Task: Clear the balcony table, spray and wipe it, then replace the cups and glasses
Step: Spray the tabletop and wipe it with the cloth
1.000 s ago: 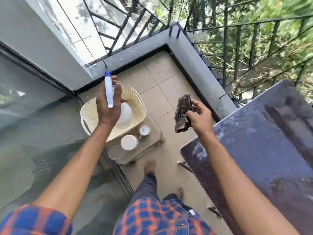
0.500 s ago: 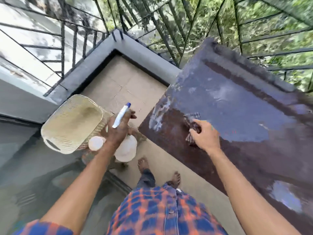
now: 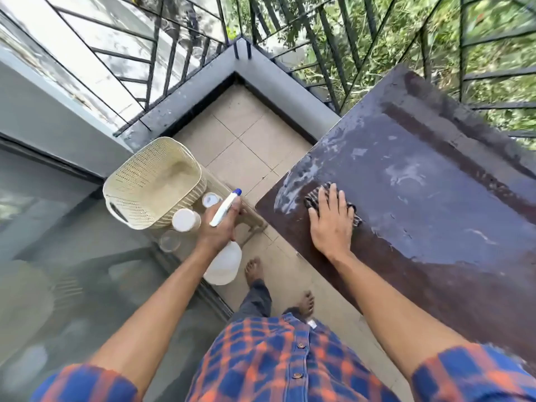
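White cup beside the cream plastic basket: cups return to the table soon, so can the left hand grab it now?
Probably not yet: the left hand grips the blue-tipped white spray bottle, so it is occupied, though the white cup sits close by, uncovered.

Your dark, wet-streaked table point(image 3: 435, 184) bears a checked cloth point(image 3: 311, 200) near its left corner, flat under your right hand point(image 3: 330, 224), while the low beige stool point(image 3: 252, 219) on the tiled floor point(image 3: 246, 140) carries a cream basket point(image 3: 136, 169), a white cup point(image 3: 185, 219), a smaller cup point(image 3: 211, 199) and a clear glass point(image 3: 170, 240).
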Demonstrator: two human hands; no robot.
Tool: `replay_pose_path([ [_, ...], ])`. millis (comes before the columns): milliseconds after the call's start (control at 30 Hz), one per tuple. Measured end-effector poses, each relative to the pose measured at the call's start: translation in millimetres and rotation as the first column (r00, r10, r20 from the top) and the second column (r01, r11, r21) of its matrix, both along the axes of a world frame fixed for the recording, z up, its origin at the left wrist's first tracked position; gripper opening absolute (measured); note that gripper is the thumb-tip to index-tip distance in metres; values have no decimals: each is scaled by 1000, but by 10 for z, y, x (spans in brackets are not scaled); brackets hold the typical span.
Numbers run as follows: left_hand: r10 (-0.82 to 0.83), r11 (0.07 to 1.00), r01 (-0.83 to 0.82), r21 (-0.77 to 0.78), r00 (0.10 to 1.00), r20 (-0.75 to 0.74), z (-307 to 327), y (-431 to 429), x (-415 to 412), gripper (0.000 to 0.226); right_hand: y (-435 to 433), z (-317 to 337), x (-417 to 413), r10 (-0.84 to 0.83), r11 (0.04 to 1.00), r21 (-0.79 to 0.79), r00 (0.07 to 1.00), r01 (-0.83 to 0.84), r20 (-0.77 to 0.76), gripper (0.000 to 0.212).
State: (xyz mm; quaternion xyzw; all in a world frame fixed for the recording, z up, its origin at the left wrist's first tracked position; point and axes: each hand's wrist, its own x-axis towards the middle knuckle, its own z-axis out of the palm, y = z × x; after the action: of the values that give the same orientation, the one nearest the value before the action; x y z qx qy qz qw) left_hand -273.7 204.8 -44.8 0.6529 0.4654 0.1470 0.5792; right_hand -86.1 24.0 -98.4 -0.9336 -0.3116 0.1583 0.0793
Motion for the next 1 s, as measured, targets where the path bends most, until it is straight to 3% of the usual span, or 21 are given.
replay_pose_path([
  [133, -28, 999, 26, -30, 997, -65, -17, 38, 14, 67, 202, -17, -361, 296, 955, 28, 955, -295, -27, 56],
  [233, -71, 997, 67, -42, 992, -101, -47, 90, 33, 79, -1, -68, -508, 452, 892, 18, 892, -452, 8, 54],
  [400, -35, 996, 28, -84, 996, -85, -91, 157, 79, 72, -447, -83, -128, 399, 917, -2, 916, -400, 50, 51],
  [600, -49, 990, 41, -132, 997, -57, -79, 245, 88, 57, 249, -32, 413, 32, 999, -15, 998, -31, 46, 53],
  [667, -59, 987, 49, -151, 996, -61, -81, 293, 83, 62, 635, -29, 342, 59, 998, -19, 998, -58, 31, 54],
  [767, -80, 984, 72, -165, 996, -43, -117, 381, 71, 72, 966, -33, -72, 255, 967, 3, 967, -255, 1, 54],
  [833, -94, 983, 88, -163, 995, -34, -151, 436, 68, 71, 915, -58, -413, 364, 931, -5, 931, -364, 23, 52],
  [1000, -150, 976, 139, -167, 987, -55, -174, 549, 94, 57, 432, -50, -488, 423, 904, 36, 905, -425, 49, 53],
])
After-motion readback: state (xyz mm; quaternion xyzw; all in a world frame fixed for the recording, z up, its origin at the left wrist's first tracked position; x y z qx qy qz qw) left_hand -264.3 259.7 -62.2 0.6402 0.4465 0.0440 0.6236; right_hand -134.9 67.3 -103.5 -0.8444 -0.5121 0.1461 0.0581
